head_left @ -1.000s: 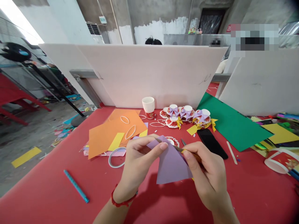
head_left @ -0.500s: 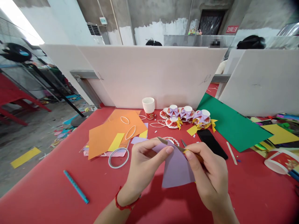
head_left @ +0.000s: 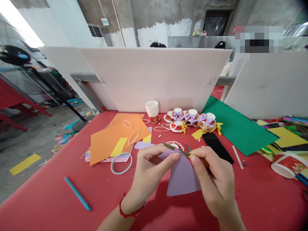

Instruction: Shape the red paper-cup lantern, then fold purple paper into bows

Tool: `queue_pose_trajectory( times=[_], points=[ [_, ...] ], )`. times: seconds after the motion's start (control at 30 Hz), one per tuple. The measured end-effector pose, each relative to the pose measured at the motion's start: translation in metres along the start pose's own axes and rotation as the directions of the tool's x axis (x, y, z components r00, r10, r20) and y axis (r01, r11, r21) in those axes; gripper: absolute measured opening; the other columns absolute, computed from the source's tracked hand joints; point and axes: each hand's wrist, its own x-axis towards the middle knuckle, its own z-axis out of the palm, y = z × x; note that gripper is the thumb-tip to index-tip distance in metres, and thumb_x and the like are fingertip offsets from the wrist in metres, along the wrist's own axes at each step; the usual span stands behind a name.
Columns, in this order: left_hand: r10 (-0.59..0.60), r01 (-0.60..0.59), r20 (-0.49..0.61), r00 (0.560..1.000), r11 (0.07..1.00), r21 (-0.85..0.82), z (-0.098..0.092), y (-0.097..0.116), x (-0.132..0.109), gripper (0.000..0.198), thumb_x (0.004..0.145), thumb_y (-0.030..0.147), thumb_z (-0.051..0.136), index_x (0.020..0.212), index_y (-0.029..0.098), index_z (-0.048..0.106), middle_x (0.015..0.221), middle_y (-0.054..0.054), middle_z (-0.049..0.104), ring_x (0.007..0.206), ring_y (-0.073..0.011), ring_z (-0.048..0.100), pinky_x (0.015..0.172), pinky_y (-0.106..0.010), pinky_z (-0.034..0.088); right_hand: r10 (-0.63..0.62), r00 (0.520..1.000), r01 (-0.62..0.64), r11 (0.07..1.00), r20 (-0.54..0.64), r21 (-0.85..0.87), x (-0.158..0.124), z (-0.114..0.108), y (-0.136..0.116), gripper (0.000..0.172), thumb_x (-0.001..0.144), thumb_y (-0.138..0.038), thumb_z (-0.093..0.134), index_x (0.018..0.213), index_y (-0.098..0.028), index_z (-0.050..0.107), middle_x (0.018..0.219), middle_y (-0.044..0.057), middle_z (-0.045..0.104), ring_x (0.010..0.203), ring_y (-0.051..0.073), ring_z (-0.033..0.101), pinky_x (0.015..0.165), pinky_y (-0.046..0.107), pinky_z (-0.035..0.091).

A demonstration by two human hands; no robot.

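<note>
Between left hand and right hand, purple paper, hanging down

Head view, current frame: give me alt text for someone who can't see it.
The left hand pinches purple paper while the right hand holds a bladed tool at its upper part, above a red table. Farther back lie orange sheets, a black phone and red-and-white pieces with bows, before a white partition.
</note>
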Motion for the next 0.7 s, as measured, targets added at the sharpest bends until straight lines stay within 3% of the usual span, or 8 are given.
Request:
queue_pose_trajectory(
  times=[0.57,0.7],
  points=[
    [-0.032,0.032,0.004,0.999,0.999,0.018,0.0080,0.0052,0.0000,0.019,0.070,0.009,0.076,0.061,0.025,0.080,0.060,0.002,0.074,0.054,-0.0082,0.060,0.050,-0.014,0.048,0.003,0.999,-0.003,1.000,-0.032,0.005,-0.0001,0.0007,-0.0004,0.019,0.096,-0.012,0.047,0.082,-0.023,0.051,0.057,-0.009,0.042,0.044,0.005,0.038,0.043,0.020,0.027],
    [-0.032,0.033,-0.025,0.999,0.999,0.038,0.0035,0.0026,0.0037,0.015,0.069,0.012,0.078,0.060,0.024,0.078,0.061,0.002,0.073,0.056,-0.0091,0.061,0.051,-0.015,0.049,0.040,0.995,-0.040,0.999,-0.089,-0.006,0.0009,-0.0031,0.0003,0.016,0.098,-0.015,0.048,0.086,-0.024,0.056,0.059,-0.009,0.050,0.045,0.006,0.043,0.044,0.019,0.031]
  ],
)
